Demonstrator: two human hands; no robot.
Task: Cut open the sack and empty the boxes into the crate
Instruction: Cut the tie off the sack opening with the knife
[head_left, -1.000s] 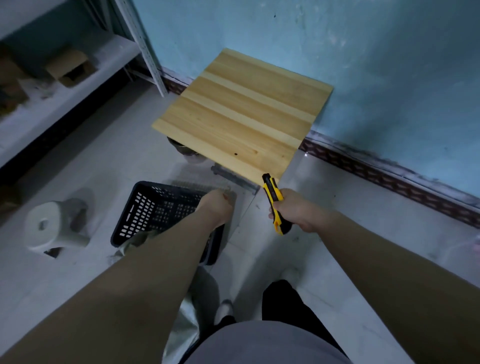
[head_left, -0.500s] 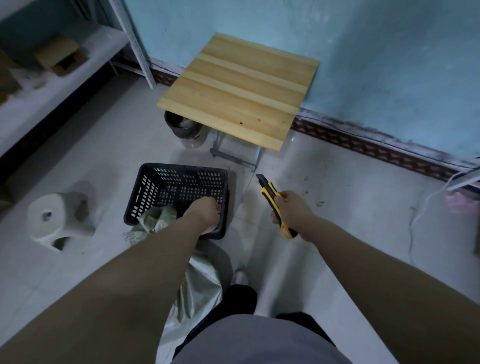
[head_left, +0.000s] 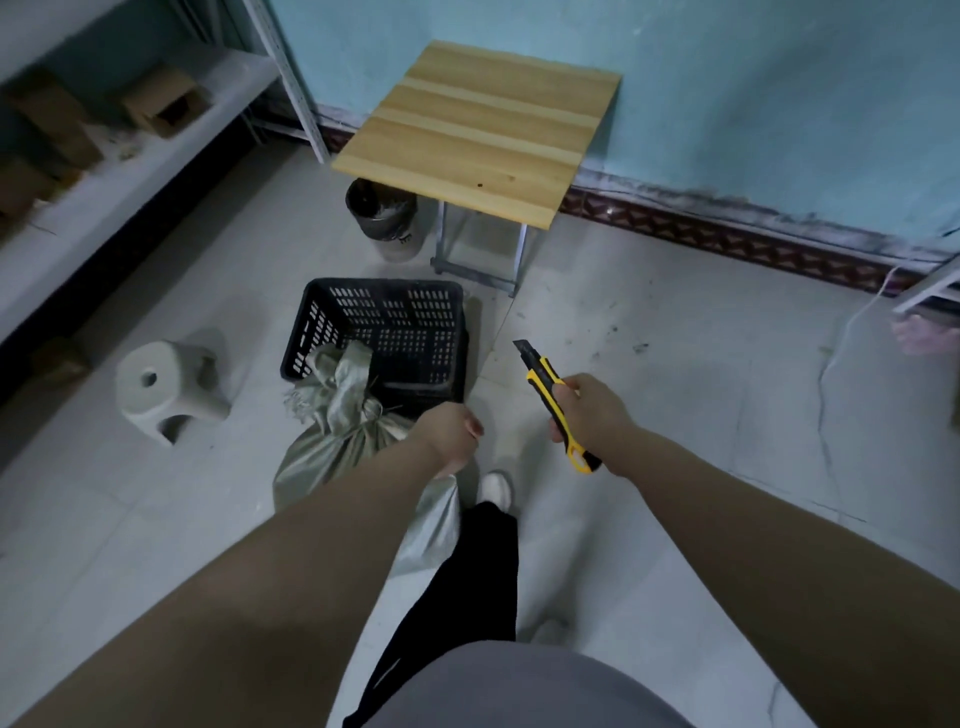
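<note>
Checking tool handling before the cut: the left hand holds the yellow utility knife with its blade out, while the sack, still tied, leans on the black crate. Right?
Not quite. The head view shows the right hand holding the yellow utility knife, blade out. The left hand is at the tied sack, which leans on the black crate.

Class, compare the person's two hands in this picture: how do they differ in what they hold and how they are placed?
The right hand grips a yellow and black utility knife with its blade out, clear of the sack; the left hand holds no tool and is closed at the top of the grey sack. The left hand is beside the black crate; the right hand is out over bare floor. Both are bare.
</note>
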